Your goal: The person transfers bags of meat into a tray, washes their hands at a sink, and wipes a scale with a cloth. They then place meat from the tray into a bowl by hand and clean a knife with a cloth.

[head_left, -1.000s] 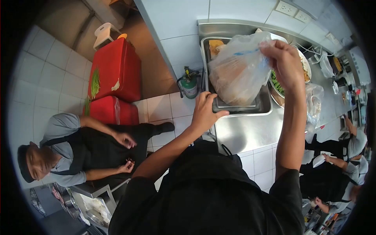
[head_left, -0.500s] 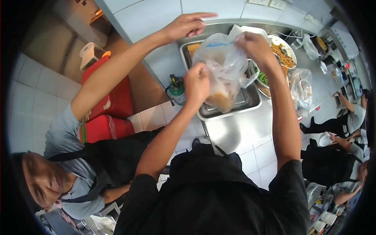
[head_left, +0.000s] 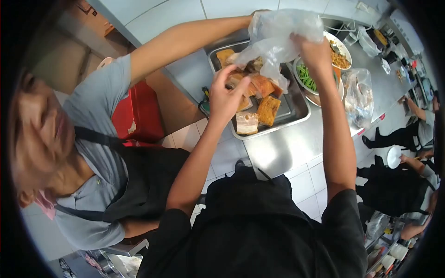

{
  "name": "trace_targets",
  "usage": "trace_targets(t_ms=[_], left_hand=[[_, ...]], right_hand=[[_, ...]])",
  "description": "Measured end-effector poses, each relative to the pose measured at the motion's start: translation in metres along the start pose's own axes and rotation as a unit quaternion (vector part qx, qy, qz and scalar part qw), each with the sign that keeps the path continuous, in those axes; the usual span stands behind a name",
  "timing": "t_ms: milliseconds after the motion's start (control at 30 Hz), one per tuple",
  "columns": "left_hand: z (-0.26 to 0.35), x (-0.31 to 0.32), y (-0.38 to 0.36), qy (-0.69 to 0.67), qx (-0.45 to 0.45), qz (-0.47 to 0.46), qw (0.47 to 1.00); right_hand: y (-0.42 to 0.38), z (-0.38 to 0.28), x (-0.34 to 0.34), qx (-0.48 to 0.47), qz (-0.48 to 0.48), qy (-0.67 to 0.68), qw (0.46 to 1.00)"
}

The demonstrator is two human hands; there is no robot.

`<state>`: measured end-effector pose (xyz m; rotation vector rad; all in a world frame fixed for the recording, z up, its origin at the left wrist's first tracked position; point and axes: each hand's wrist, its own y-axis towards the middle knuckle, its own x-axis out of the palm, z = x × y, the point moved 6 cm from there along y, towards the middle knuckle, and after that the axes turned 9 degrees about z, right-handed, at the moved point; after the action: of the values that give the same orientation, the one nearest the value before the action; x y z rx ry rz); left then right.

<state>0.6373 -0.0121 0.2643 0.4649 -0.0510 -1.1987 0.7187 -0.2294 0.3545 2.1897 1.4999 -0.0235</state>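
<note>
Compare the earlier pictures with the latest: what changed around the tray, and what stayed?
Meat chunks have come out of the plastic bag into the metal tray, leaving the bag slack. The left hand has let go, opening by the chunks. The co-worker's arm has reached across toward the bag. Unchanged: the right hand grips the bag; green beans sit beside the tray.

I saw a cloudy, see-through plastic bag [head_left: 280, 34] held up crumpled, its lower folds hanging over a jumble of golden-brown food chunks [head_left: 269, 111]. These lay loose, some overlapping, in a shallow rectangular metal tray [head_left: 295, 111]; one pale, layered chunk [head_left: 246, 123] sat nearest its front corner.
</note>
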Motion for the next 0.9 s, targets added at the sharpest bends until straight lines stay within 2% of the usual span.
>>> trace_targets(t_ms=[33, 167, 233, 267, 367, 400, 433, 467, 533, 567, 600, 667, 700, 733, 767, 833, 867, 900], left_hand=[[-0.019, -0.009, -0.008, 0.054, -0.018, 0.06, 0.997], [-0.021, -0.007, -0.03, 0.105, -0.043, 0.053, 0.992], [0.035, 0.006, -0.029, 0.093, 0.096, 0.027, 0.991], [0.056, 0.013, -0.029, 0.073, 0.119, 0.04, 0.989], [0.038, 0.03, -0.02, 0.031, 0.129, -0.005, 0.991], [0.045, 0.035, -0.014, -0.054, 0.013, -0.049, 0.997], [0.048, 0.037, -0.019, -0.057, 0.014, -0.051, 0.997], [0.056, 0.026, -0.035, -0.053, -0.007, -0.014, 0.998], [0.054, 0.02, -0.048, -0.052, -0.033, 0.024, 0.998], [0.04, 0.014, -0.053, -0.069, -0.113, 0.067, 0.989], [0.029, 0.007, -0.061, -0.085, -0.191, 0.113, 0.971], [0.044, -0.004, -0.07, -0.121, -0.2, 0.113, 0.966], [0.056, -0.007, -0.074, -0.162, -0.203, 0.109, 0.959], [0.061, -0.011, -0.083, -0.188, -0.254, 0.145, 0.938], [0.062, -0.016, -0.091, -0.182, -0.254, 0.157, 0.937], [0.058, -0.03, -0.107, -0.214, -0.28, 0.213, 0.911], [0.057, -0.037, -0.115, -0.19, -0.274, 0.233, 0.913], [0.052, -0.041, -0.125, -0.183, -0.275, 0.247, 0.911]], right_hand=[[0.001, 0.0, -0.004, 0.004, 0.003, -0.001, 1.0], [-0.008, 0.003, -0.011, 0.015, -0.003, -0.008, 1.0], [-0.026, 0.01, 0.001, -0.013, -0.071, -0.02, 0.997], [-0.042, 0.0, 0.006, 0.003, -0.126, 0.001, 0.992], [-0.089, -0.028, 0.016, 0.04, -0.309, 0.1, 0.945], [-0.088, -0.03, 0.005, 0.04, -0.307, 0.096, 0.946], [-0.089, -0.036, -0.002, -0.001, -0.359, 0.06, 0.931], [-0.099, -0.045, -0.014, -0.048, -0.412, 0.028, 0.91], [-0.086, -0.033, -0.057, -0.039, -0.352, 0.057, 0.933], [-0.069, -0.02, -0.081, -0.011, -0.317, 0.034, 0.948], [-0.05, 0.002, -0.109, -0.021, -0.247, -0.002, 0.969], [-0.021, 0.041, -0.165, -0.056, -0.098, -0.187, 0.976], [-0.01, 0.073, -0.187, -0.083, -0.036, -0.269, 0.959], [-0.009, 0.103, -0.203, -0.13, 0.005, -0.44, 0.889], [-0.011, 0.115, -0.201, -0.135, -0.004, -0.432, 0.892], [-0.011, 0.16, -0.206, 0.047, -0.048, -0.622, 0.78], [-0.004, 0.185, -0.205, 0.039, -0.061, -0.616, 0.785], [0.011, 0.213, -0.213, -0.009, -0.017, -0.579, 0.815]])
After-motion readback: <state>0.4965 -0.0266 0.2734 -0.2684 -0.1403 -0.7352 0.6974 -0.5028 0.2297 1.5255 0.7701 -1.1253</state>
